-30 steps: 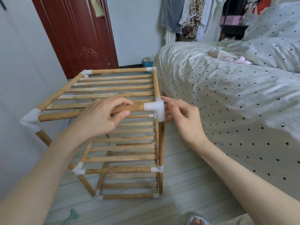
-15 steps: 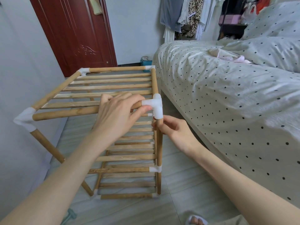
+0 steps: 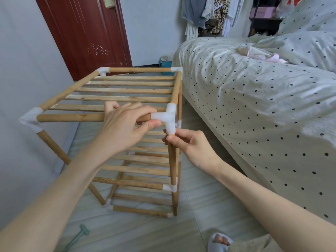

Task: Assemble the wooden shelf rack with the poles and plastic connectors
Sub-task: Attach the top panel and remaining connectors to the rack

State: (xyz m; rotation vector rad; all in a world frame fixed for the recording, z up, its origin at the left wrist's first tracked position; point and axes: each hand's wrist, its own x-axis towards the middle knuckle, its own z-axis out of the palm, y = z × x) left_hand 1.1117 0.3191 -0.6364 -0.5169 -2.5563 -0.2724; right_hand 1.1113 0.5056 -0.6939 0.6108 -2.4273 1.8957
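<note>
Both hands have a grip on the wooden rack (image 3: 127,91) at its near right top corner. The left hand (image 3: 123,130) curls its fingers over the front pole (image 3: 72,117) that lies flat along the top, with the thumb under it, touching the white plastic corner piece (image 3: 170,119). The right hand (image 3: 190,146) pinches the upright pole (image 3: 172,166) just below that same corner piece, with the fingers curled round it. The front pole goes into the corner piece on the right. At its left end, it sits by another white corner piece (image 3: 31,119), but you cannot tell if it is pushed all the way in. The rack stands on the tiled floor (image 3: 200,206), between a pale wall (image 3: 21,70) on the left and a bed (image 3: 254,99) with a spotted cover on the right. It has rows of thin wooden slats (image 3: 125,99) on top and more rows lower down. A dark red door (image 3: 87,33) is behind the rack, and clothes (image 3: 214,13) hang past the bed. A small green tool (image 3: 80,235) lies on the floor near the bottom edge. Toes in a light slipper (image 3: 218,241) show at the bottom right.
</note>
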